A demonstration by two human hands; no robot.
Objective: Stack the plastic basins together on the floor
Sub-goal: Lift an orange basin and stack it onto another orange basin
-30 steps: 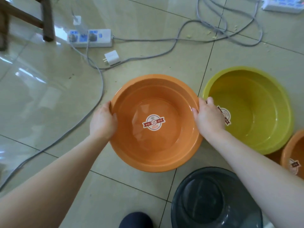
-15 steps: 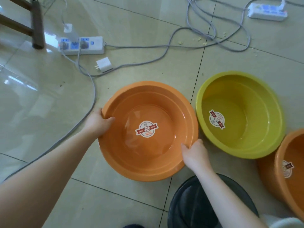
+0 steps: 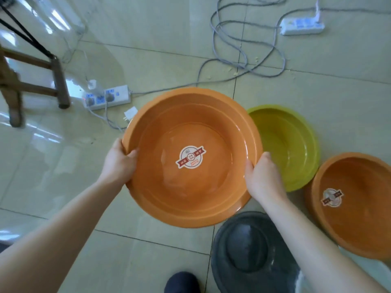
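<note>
Orange basin (image 3: 191,187) is gripped at its rim from both sides: the left hand (image 3: 118,163) is closed on the left edge with the thumb hooked inside, and the right hand (image 3: 262,176) is clamped on the right edge, fingers wrapped under the rim. It is held over the tiled floor (image 3: 148,261), its right edge overlapping the yellow-green basin (image 3: 296,144) in view. A round sticker (image 3: 191,156) with a red banner is fixed to its bottom; the print is too small to be read. A second orange basin (image 3: 355,208) with a similar sticker is set on the floor at right, just beside the yellow-green one. A dark grey basin (image 3: 249,250) is seen near the bottom edge, partly hidden by the right forearm. Two white power strips (image 3: 108,97) (image 3: 301,26) and grey cables (image 3: 243,60) are lying on the floor beyond.
</note>
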